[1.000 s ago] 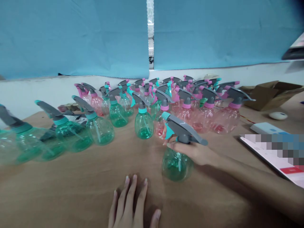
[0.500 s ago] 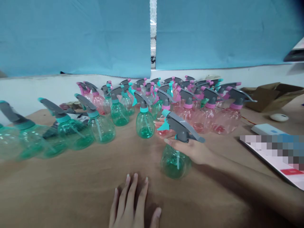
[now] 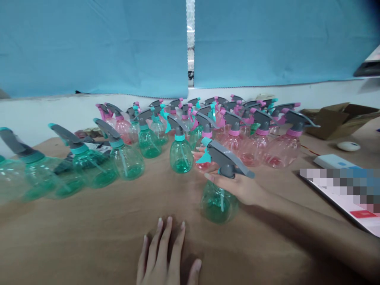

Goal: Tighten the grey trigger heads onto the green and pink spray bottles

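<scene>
A green spray bottle [image 3: 219, 204] with a grey and teal trigger head stands upright on the brown table [image 3: 97, 233], right of centre. My right hand [image 3: 237, 186] is at its neck, with the fingers reaching around behind and beside it; the far fingertips show near a pink bottle. My left hand [image 3: 166, 253] lies on the table at the bottom centre, fingers spread, holding nothing. Another green bottle [image 3: 181, 156] stands just behind, between the hands. To the left is a row of green bottles [image 3: 126, 162], each with a little green at its base.
Pink bottles [image 3: 285, 150] and more green ones crowd the back of the table. At the right are an open cardboard box [image 3: 329, 120], a white mouse [image 3: 348, 146], a white box [image 3: 335, 161] and a partly blurred screen or tablet [image 3: 341, 198]. A blue curtain [image 3: 95, 47] hangs behind.
</scene>
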Demonstrator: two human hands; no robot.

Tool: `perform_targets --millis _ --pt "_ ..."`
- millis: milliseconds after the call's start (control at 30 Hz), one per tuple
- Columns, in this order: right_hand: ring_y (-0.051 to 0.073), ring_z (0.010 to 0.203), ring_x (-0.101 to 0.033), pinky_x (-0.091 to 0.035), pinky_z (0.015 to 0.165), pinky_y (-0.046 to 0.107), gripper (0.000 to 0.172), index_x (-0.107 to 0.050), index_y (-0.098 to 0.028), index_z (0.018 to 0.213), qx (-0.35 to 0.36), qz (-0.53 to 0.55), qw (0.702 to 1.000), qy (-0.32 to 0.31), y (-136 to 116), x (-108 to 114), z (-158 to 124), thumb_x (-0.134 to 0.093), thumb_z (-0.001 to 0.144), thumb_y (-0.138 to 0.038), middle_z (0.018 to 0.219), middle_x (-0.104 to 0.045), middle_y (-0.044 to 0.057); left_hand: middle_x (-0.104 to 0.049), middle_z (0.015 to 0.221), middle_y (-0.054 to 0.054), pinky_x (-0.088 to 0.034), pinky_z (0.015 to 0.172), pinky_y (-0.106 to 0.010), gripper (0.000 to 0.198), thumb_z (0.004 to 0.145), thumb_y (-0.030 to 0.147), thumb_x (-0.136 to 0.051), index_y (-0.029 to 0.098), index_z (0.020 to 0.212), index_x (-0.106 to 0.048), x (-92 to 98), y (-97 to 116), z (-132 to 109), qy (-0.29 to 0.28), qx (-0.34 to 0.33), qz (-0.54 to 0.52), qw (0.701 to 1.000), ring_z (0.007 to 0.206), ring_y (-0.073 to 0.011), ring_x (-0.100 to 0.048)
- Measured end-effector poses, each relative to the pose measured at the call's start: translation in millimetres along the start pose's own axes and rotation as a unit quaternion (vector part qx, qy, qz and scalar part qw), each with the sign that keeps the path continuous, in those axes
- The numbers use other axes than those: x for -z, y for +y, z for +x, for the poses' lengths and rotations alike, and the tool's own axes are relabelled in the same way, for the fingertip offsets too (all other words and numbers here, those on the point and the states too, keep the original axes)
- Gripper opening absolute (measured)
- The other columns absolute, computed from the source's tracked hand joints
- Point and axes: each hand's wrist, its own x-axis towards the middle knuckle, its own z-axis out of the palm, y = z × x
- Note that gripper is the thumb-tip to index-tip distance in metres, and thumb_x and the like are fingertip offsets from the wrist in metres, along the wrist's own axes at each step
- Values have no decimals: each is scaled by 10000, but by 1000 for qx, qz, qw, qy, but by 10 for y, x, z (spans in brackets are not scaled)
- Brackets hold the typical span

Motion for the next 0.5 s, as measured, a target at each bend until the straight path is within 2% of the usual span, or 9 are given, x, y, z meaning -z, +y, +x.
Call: perform_targets --millis 100,267,433,500 --pt "194 752 -611 -509 685 347 407 -486 -282 1181 -2 -10 1000 -10 3 7 -2 -581 786 -267 844 -627 6 -477 1346 -130 -351 951 -467 596 831 461 -474 177 1347 -383 4 -2 4 -4 2 -9 1000 1211 -298 -453" --pt "186 777 -604 -496 693 332 409 -492 -285 1191 16 -7 1000 -13 -9 5 -1 -572 793 -236 922 -606 18 -477 1349 -119 -360 949 -469 604 828 465 -486 195 1356 -375 11 4 5 -3 11 -26 1000 1213 -297 -455" --pt "198 739 -597 -487 662 337 400 -512 -293 1176 9 -20 1000 -11 -29 8 -3 -573 785 -235 829 -610 10 -474 1350 -130 -360 946 -478 609 827 456 -495 183 1358 -373 10 7 4 -5 8 -20 1000 1212 -303 -455" --pt "197 744 -598 -491 673 342 347 -551 -293 1123 12 -22 1000 -11 -29 10 -3 -575 781 -236 837 -610 10 -473 1348 -140 -353 947 -484 613 827 460 -494 172 1355 -376 10 6 5 -3 4 -18 1000 1210 -311 -454"
